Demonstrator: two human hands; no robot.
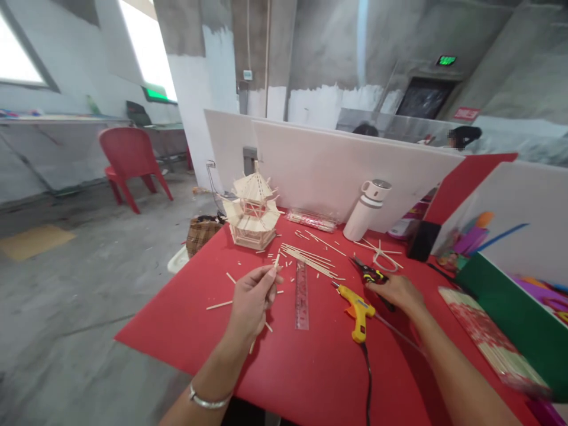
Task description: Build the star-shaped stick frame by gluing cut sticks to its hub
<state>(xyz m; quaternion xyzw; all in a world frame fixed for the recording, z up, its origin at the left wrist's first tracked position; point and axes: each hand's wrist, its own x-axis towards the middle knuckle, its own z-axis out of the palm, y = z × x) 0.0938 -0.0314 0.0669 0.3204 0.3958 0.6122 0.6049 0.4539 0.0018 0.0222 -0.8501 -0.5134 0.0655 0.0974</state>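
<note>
My left hand (255,296) is closed, pinching a short wooden stick (277,259) upright between thumb and fingertips above the table. My right hand (402,294) is closed on the handles of black-and-yellow pliers (371,274), whose jaws point up and left. Just left of that hand lies a yellow hot glue gun (358,310), its nozzle facing the middle. Between my hands a clear ruler (302,296) rests on the red tabletop. Behind it spreads a loose bunch of thin wooden sticks (310,260). A two-tiered stick pavilion (252,213) stands at the back left.
At the back are a white thermos (366,210) and a packet of sticks (312,220), before a white partition (346,171). A second packet (490,337) lies right, beside a green box (510,319). The glue gun's cord (368,378) crosses the front. Stick scraps are scattered about.
</note>
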